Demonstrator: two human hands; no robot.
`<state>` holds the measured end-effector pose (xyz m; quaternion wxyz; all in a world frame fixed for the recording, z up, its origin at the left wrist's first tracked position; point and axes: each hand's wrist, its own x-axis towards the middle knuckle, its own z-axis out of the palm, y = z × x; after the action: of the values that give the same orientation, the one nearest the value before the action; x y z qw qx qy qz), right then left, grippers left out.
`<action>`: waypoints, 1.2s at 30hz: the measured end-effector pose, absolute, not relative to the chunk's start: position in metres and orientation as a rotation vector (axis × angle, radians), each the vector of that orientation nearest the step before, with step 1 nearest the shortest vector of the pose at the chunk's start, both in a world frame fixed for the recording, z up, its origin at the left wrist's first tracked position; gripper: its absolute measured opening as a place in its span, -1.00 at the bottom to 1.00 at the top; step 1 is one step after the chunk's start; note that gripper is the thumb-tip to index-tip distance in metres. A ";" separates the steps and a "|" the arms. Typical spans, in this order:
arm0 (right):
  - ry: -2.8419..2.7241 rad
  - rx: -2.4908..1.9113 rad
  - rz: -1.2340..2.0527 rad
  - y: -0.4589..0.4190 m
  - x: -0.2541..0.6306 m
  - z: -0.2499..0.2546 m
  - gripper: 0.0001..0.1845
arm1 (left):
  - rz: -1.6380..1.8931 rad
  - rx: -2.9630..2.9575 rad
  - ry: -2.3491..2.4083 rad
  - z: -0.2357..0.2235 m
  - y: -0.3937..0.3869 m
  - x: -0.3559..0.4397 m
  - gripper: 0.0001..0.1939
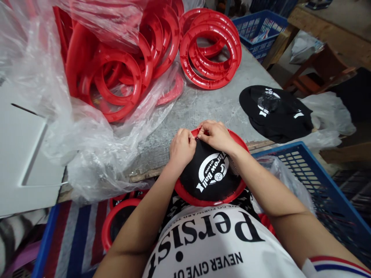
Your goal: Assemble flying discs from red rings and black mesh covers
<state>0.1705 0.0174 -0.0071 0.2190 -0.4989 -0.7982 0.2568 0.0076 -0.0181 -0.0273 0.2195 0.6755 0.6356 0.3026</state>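
Note:
A round black fabric piece (193, 173) with white "Throw Ball" print lies inside a red plastic ring (188, 197), which leans between my body and the table edge. At the ring's far rim, the fingers of my left hand (182, 147) are closed in a pinch on the fabric edge. Right beside it, my right hand (216, 135) also pinches that edge, thumb and forefinger together. My fingertips hide the exact spot where fabric meets rim.
Overlapping red rings (210, 81) lie on the grey table (156, 135); more fill a clear plastic bag (95, 150) at left. Black printed fabric pieces (278, 119) are stacked at right. A blue crate (327, 189) stands by my right arm. Below left, a ring with black fabric (106, 227) lies on striped cloth.

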 end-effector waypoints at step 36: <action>-1.719 -1.821 0.647 0.116 0.204 -0.039 -0.86 | 1.422 1.119 1.578 -0.079 -0.044 -0.066 -0.81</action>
<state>0.2044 0.1160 -0.0391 0.2740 -0.6773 -0.6390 0.2406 -0.0662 -0.0444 -0.0788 0.3619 0.4344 0.6127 0.5522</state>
